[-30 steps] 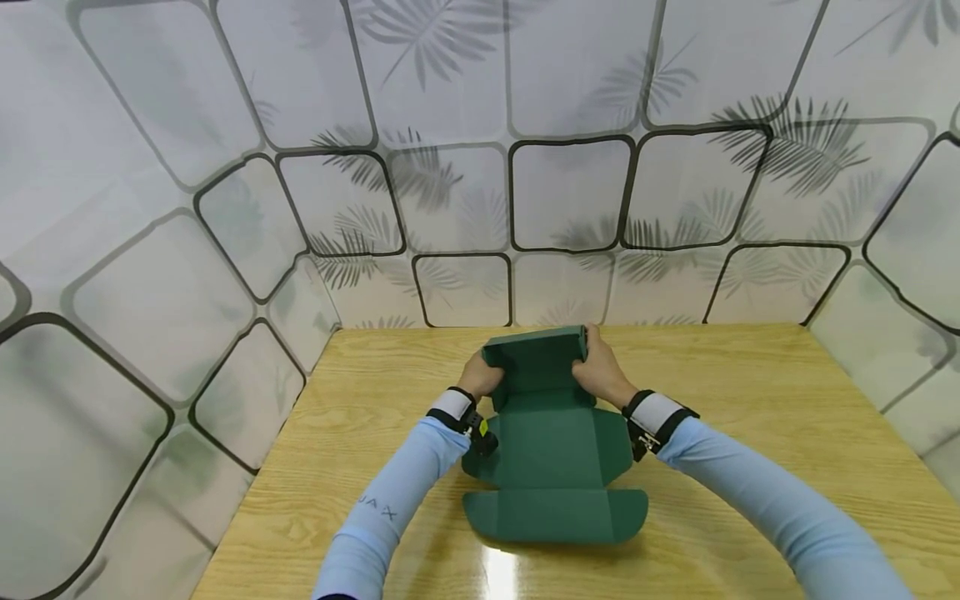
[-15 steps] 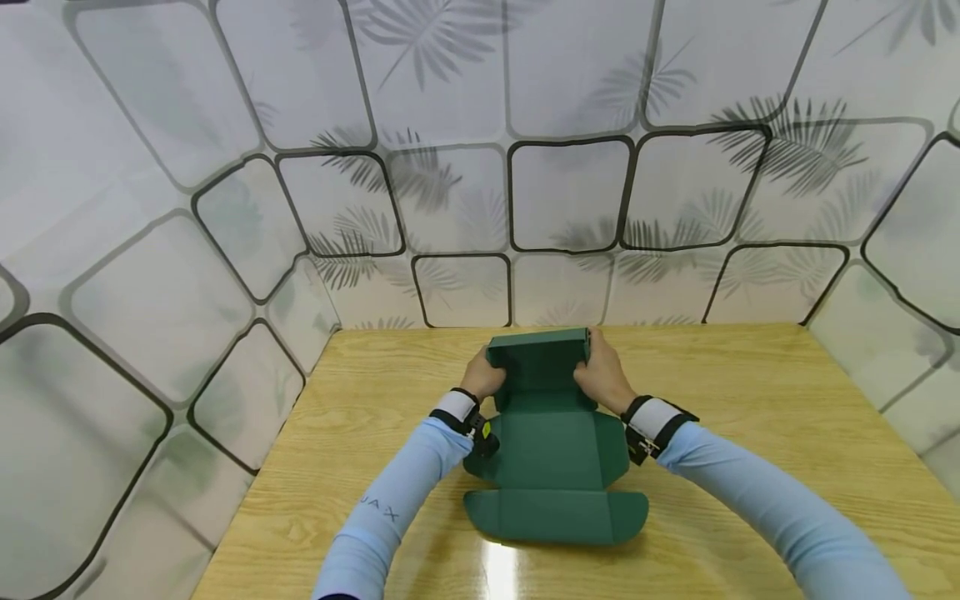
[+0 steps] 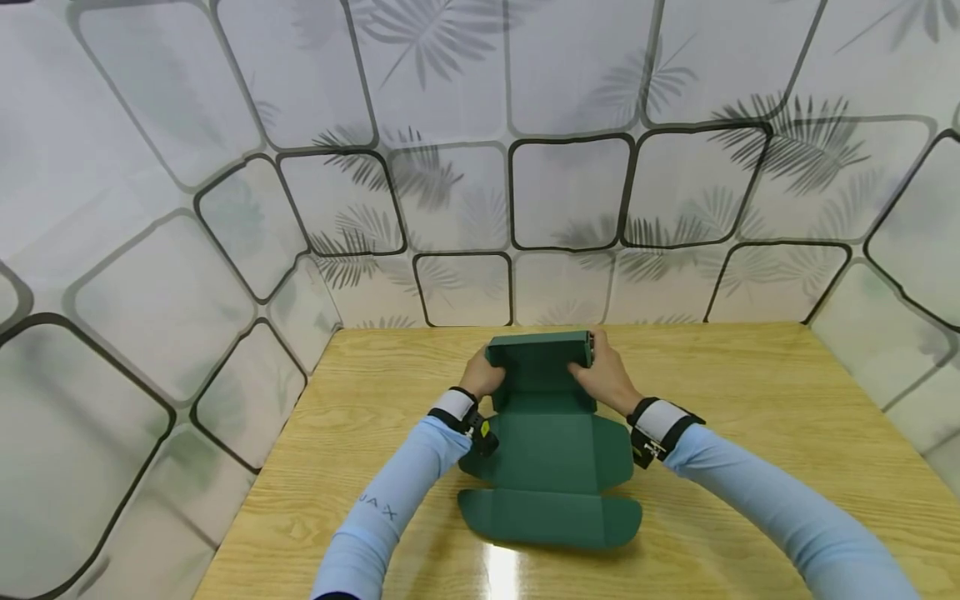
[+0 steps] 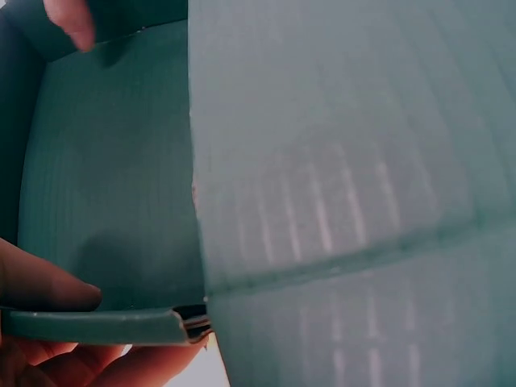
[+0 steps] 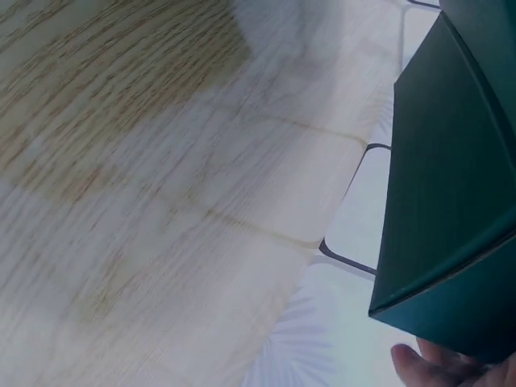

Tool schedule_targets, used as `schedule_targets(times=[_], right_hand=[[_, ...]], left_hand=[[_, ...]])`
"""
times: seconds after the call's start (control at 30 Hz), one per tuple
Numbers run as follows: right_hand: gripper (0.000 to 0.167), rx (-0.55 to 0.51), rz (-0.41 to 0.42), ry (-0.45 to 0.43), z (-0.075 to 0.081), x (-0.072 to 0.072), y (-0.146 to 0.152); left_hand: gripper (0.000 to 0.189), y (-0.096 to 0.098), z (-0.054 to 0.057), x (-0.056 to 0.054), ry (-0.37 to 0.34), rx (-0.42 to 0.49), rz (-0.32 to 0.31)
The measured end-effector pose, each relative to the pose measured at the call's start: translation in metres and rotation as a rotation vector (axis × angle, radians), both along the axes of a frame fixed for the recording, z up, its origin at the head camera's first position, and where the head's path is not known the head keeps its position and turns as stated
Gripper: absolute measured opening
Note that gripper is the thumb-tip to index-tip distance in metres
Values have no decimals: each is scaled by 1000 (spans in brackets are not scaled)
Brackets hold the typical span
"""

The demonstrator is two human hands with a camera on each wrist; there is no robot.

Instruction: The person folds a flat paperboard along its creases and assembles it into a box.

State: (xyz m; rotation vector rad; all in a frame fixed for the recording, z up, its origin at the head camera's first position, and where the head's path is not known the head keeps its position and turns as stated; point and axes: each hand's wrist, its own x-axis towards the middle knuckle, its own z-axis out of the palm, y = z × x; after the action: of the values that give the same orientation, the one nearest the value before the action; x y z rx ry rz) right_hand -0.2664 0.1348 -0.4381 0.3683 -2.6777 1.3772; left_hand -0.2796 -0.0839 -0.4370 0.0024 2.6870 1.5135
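Observation:
A dark green cardboard box [image 3: 547, 450], partly folded, lies on the wooden table with its lid panel spread toward the person. Its far section stands up as a shallow tray with walls. At that section's left wall, my left hand [image 3: 482, 374] grips the edge; in the left wrist view the thumb [image 4: 48, 282] is inside the wall and the other fingers are beneath it. My right hand [image 3: 606, 375] holds the right wall, thumb inside, fingers behind. In the right wrist view, fingertips [image 5: 423, 364] show below the box's corner. The outer fingers are mostly hidden in the head view.
The light wood table [image 3: 360, 417] extends around the box on both sides. A patterned fabric curtain [image 3: 570, 192] with leaf prints rises behind the table's far edge and along its sides. A bright light reflection lies near the front.
The box's near flaps have shifted slightly left. My right thumb reaches a little farther inside the right wall. The left hand keeps its hold with little movement.

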Motion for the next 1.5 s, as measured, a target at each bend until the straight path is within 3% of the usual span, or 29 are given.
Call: schedule_targets(times=[0.1,0.2,0.37,0.4,0.43,0.5,0.57,0.63,0.67,0.7,0.8,0.9,1.0,1.3,1.5], right_hand=[[52,-24,3,-10,-3,-1,0],[50,-29,-23,-3,-6,-2,-1],[56,-41,-59,-12,-8,-1,-4],[56,-46,-63,-21,-8,-1,-4],[56,-50,-61,-31,-7,-1,-5],[57,-60,-56,-48,-6,-2,-5],[58,-63,-49,-58,-5,-4,-5],[58,-61,-43,-65,-3,-5,-5],[58,-60,-42,-67,-3,-6,-5],[58,-56,-42,-68,-3,-6,-4],[57,-43,-46,-73,-3,-6,-3],[57,-35,-48,-76,-3,-6,-2],[57,-40,-36,-63,-4,-5,0],[72,-36,99,75,3,-7,4],[60,7,115,116,6,-10,5]], left_hand=[[47,1,0,-1,-23,8,1],[49,0,-14,-12,3,-40,-4],[50,-8,-92,-72,127,-149,3],[50,-9,-102,-78,153,-158,-1],[50,-10,-108,-84,134,-136,-4],[51,-7,-90,-72,91,-103,-4],[52,-3,-56,-46,54,-60,-6],[52,5,-13,-13,-7,-10,12],[51,9,4,1,-6,-7,20],[50,9,11,8,5,-8,17],[49,9,16,13,23,-30,14],[50,5,-2,-3,23,-38,2],[51,4,-4,-8,-4,-17,6],[42,1,0,-8,-32,8,9],[42,0,3,-6,-9,-25,-8]])
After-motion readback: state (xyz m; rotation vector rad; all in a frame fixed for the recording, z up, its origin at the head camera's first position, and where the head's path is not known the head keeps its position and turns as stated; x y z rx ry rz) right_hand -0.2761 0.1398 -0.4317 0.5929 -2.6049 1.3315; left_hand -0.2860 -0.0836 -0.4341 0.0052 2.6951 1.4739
